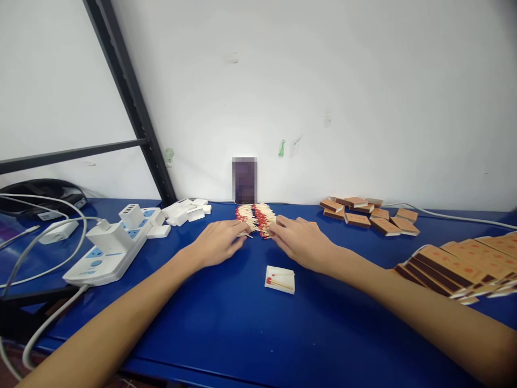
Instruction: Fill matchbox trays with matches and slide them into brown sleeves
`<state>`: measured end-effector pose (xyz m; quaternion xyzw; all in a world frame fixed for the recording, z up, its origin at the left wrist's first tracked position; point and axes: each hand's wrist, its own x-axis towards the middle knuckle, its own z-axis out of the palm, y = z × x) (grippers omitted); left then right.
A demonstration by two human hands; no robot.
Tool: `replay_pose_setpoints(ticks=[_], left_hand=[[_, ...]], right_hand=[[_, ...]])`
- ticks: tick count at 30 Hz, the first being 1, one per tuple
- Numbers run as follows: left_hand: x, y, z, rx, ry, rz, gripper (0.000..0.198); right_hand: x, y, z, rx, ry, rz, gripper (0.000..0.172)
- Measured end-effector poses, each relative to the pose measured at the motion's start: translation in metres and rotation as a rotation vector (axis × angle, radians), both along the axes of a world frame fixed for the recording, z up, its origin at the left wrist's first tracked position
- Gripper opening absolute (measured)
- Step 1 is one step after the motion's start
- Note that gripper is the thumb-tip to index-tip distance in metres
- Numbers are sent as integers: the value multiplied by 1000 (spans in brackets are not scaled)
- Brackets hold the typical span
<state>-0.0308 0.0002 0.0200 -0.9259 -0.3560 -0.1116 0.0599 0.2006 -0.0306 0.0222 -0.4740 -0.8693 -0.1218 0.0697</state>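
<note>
A heap of red-headed matchsticks point(264, 216) lies in two rows near the wall, between my two hands. My left hand point(218, 245) is at the heap's left side, fingers closed around a few matchsticks whose ends stick out past the fingertips. On the right side, my right hand point(305, 242) has its fingers curled in against the matchsticks; its fingertips are partly hidden, so what they grip is unclear. Nearer to me, a small white matchbox tray point(280, 288) sits on the blue table point(226, 323) with a few matches inside.
White empty trays point(188, 211) are piled at the back left, beside a white power strip point(121, 253) with chargers and cables. Brown matchboxes point(357, 220) lie at the back right. Flat matchbox sleeves point(464, 264) are stacked by my right forearm. A blurred dark rectangle point(244, 180) leans on the wall.
</note>
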Motion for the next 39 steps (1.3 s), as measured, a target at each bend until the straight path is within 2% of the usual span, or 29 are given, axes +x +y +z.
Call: replay_pose_setpoints(ticks=[4, 7, 13, 17, 20, 23, 28, 32, 36, 39], left_hand=[[-8, 15, -10, 103, 71, -7, 23], [-5, 17, -15, 143, 80, 12, 24], [2, 18, -14, 141, 66, -12, 22], [5, 18, -12, 127, 82, -36, 23], [8, 9, -7, 69, -19, -62, 21], [16, -9, 1, -102, -154, -131, 19], [41, -42, 6, -288, -215, -211, 14], [46, -46, 5, -294, -214, -220, 14], [29, -27, 6, -138, -182, -148, 16], [14, -11, 4, -36, -85, -95, 17]], right_hand=[[10, -26, 15, -218, 141, 129, 14], [15, -38, 23, -388, 182, 167, 9], [11, -37, 35, -492, 178, 151, 18], [12, -34, 40, -566, 86, 106, 16], [14, -35, 46, -617, 5, 75, 19], [12, -32, 56, -560, -85, 19, 23], [-1, -17, 68, -303, -192, -76, 22], [-12, -3, 55, -348, -203, -91, 17], [-12, 11, 31, -310, -132, -76, 22], [-8, 18, 21, -298, -102, -66, 25]])
